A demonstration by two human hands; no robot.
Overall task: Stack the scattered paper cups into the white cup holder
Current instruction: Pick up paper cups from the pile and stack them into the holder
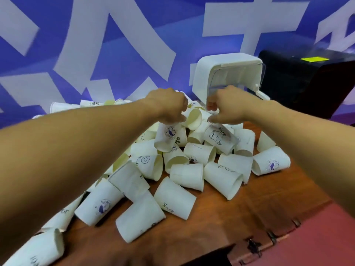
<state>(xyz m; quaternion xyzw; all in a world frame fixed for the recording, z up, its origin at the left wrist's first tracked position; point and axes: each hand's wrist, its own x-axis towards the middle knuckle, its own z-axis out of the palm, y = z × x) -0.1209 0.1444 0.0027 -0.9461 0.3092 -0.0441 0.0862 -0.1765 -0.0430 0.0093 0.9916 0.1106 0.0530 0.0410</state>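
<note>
Dealing with thin paper cups (188, 175) lying scattered across the wooden table (249, 208): I'm judging them very light with easily crushed walls, so a gentle grip near the stiffer rim or base is looking safest. Left hand (169, 110) is curling its fingers round the upper end of a blue-logo cup (167, 138) over the pile. Right hand (226, 110) is pinching a tilted bear-print cup (221, 140) the same way. White cup holder (226, 77) is sitting just behind both hands.

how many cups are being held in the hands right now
2. The left hand grips a purple-logo cup; the right hand grips a bear-print cup. Nested cups inside them would be hidden.
</note>
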